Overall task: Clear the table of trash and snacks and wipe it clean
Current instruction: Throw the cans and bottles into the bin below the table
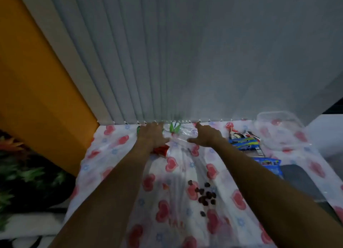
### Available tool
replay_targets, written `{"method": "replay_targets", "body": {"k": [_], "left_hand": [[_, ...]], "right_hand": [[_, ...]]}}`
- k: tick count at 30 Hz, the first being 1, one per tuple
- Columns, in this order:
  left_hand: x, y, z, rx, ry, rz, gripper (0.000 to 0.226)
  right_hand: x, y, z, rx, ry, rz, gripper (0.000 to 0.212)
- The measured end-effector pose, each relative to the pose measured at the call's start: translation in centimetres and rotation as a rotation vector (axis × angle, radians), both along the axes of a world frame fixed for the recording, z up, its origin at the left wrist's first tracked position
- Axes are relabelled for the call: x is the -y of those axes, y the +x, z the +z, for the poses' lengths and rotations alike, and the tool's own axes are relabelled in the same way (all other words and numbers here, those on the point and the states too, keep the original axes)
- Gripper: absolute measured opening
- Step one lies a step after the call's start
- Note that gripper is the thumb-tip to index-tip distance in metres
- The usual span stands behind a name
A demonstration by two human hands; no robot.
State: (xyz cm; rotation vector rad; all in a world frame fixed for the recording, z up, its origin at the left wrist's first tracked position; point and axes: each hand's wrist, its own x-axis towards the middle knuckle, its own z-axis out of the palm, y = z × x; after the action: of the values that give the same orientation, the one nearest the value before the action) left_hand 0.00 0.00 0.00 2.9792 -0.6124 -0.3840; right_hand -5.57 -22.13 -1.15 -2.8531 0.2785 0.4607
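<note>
A table under a white cloth with red hearts fills the lower view. At its far edge lies a clear plastic wrapper with green and white print. My left hand rests palm down on the wrapper's left part, fingers spread. A red wrapper shows under that wrist. My right hand hovers just right of the clear wrapper with its fingers apart and nothing in it. Dark snack pieces are scattered on the cloth between my forearms.
Blue snack packets and a red-white wrapper lie at the right. A clear plastic container stands at the far right. Grey vertical blinds hang behind the table. An orange wall and plants are on the left.
</note>
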Motion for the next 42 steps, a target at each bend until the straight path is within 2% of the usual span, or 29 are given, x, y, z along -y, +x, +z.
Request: {"method": "replay_targets", "body": {"k": [6, 12, 17, 21, 25, 31, 37, 42], "left_hand": [[-1.8, 4.5, -7.3, -0.109, 0.083, -0.166, 0.068], [-0.9, 5.9, -12.6, -0.089, 0.135, -0.351, 0.068], [-0.7, 6.2, -14.2, -0.049, 0.135, -0.366, 0.053], [-0.9, 5.7, -13.9, -0.032, 0.107, -0.327, 0.042], [-1.4, 4.2, -12.8, -0.023, 0.056, -0.300, 0.041], [-1.3, -1.4, -9.8, 0.005, 0.099, -0.279, 0.058], [-1.4, -12.1, -7.9, 0.022, 0.068, -0.193, 0.067], [-1.4, -23.4, -7.9, -0.004, 0.061, -0.125, 0.059]], "right_hand": [[-2.1, 3.2, -6.6, -0.039, -0.090, -0.096, 0.091], [-2.8, 5.0, -10.7, -0.076, -0.133, -0.128, 0.086], [-3.2, 5.2, -11.6, -0.080, -0.140, -0.150, 0.073], [-3.2, 4.4, -11.0, -0.078, -0.149, -0.159, 0.072], [-3.3, 2.6, -9.8, -0.067, -0.146, -0.160, 0.074], [-2.9, -3.2, -7.5, -0.028, -0.119, -0.154, 0.071], [-2.6, -13.3, -5.6, -0.010, -0.116, -0.092, 0.071], [-2.5, -23.8, -5.0, 0.023, -0.093, -0.051, 0.071]]}}
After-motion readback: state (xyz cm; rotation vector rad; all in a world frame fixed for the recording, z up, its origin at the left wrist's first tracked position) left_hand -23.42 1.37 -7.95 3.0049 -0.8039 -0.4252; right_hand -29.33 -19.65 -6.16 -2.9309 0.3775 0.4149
